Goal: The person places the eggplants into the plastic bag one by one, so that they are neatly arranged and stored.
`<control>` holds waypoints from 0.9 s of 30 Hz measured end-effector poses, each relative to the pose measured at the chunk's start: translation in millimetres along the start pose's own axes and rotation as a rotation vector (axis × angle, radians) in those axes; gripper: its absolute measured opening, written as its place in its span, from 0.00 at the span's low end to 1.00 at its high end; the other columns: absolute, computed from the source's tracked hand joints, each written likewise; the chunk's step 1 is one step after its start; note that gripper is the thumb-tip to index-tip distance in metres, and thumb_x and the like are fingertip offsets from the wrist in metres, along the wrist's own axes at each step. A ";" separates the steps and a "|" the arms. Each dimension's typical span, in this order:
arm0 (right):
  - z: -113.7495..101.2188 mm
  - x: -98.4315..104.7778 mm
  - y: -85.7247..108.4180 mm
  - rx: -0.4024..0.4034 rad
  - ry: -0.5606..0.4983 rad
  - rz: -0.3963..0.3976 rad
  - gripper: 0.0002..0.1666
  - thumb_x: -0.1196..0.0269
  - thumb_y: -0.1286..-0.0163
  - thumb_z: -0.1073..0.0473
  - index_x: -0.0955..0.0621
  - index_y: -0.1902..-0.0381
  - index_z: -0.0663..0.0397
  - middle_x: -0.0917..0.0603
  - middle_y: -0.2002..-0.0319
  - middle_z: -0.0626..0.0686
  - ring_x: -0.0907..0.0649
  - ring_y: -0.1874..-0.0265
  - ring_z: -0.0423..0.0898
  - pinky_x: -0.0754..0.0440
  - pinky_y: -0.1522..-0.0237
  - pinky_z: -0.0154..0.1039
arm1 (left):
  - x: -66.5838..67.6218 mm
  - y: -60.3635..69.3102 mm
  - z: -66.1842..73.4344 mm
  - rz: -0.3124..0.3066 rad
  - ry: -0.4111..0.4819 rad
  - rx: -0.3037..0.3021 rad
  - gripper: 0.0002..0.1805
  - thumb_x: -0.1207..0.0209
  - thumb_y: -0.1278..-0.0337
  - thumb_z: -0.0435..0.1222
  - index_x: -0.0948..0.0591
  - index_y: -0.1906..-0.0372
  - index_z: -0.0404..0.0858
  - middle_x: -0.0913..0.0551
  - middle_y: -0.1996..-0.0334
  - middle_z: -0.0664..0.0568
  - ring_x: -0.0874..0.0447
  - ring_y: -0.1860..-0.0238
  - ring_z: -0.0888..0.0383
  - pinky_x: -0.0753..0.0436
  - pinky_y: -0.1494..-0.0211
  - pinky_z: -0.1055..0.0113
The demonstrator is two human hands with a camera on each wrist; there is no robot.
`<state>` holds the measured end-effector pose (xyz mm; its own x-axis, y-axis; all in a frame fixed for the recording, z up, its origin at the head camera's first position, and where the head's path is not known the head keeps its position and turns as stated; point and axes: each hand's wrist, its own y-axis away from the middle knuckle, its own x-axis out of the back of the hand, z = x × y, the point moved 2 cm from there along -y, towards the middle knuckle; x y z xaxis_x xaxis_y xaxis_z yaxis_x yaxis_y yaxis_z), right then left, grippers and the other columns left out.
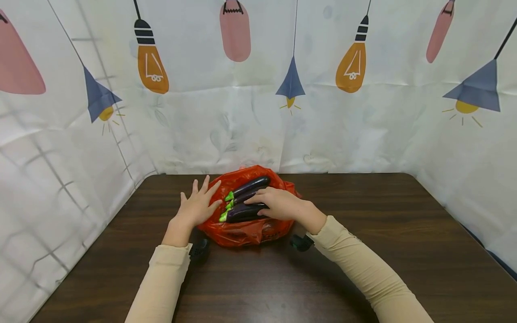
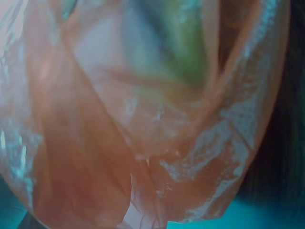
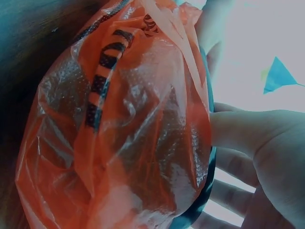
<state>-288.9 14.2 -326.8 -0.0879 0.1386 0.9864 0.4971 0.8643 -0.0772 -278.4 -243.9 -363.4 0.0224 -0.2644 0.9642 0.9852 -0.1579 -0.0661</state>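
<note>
A crumpled red plastic bag (image 1: 242,235) lies open on the table with several dark purple eggplants (image 1: 250,185) inside, their green caps toward the left. My left hand (image 1: 196,205) is at the bag's left rim, fingers spread, holding nothing. Over the right part of the eggplants reaches my right hand (image 1: 278,204). In the right wrist view the fingers of my right hand (image 3: 267,148) look extended and apart beside the bag (image 3: 133,119), against a dark eggplant edge. The bag (image 2: 81,162) fills the left wrist view, blurred, with a green cap (image 2: 188,52) showing through.
The dark brown wooden table (image 1: 258,287) extends to both sides and toward me. Behind it hangs a pale cloth (image 1: 258,125) printed with lamps and bulbs. Black wrist devices (image 1: 301,242) sit under both wrists, close to the bag.
</note>
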 end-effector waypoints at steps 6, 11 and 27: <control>0.1 -1.2 0.6 0.004 -0.023 -0.004 0.28 0.33 0.27 0.58 0.21 0.30 0.47 0.19 0.36 0.52 0.22 0.37 0.52 0.24 0.35 0.47 | 0.7 -0.2 -0.1 -0.003 0.006 0.005 0.38 0.47 0.23 0.47 0.45 0.17 0.42 0.59 0.18 0.34 0.68 0.22 0.27 0.63 0.33 0.19; 1.6 -2.9 1.8 -0.006 -0.042 -0.008 0.28 0.33 0.27 0.57 0.21 0.30 0.47 0.19 0.36 0.53 0.22 0.37 0.52 0.25 0.34 0.48 | 0.2 -0.7 -0.6 -0.003 0.011 0.005 0.38 0.46 0.23 0.47 0.45 0.17 0.43 0.59 0.18 0.35 0.68 0.22 0.27 0.63 0.33 0.19; 5.6 -9.5 6.5 -0.043 -0.148 -0.006 0.27 0.33 0.27 0.54 0.20 0.31 0.47 0.19 0.36 0.51 0.23 0.38 0.51 0.25 0.34 0.48 | -1.8 -2.1 -2.3 -0.013 0.016 0.013 0.38 0.46 0.23 0.48 0.46 0.17 0.44 0.59 0.18 0.36 0.68 0.21 0.28 0.63 0.33 0.20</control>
<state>-289.7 21.2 -337.5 -0.2161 0.2063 0.9543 0.5321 0.8444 -0.0620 -280.9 -245.3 -365.6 0.0069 -0.2773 0.9607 0.9876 -0.1490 -0.0501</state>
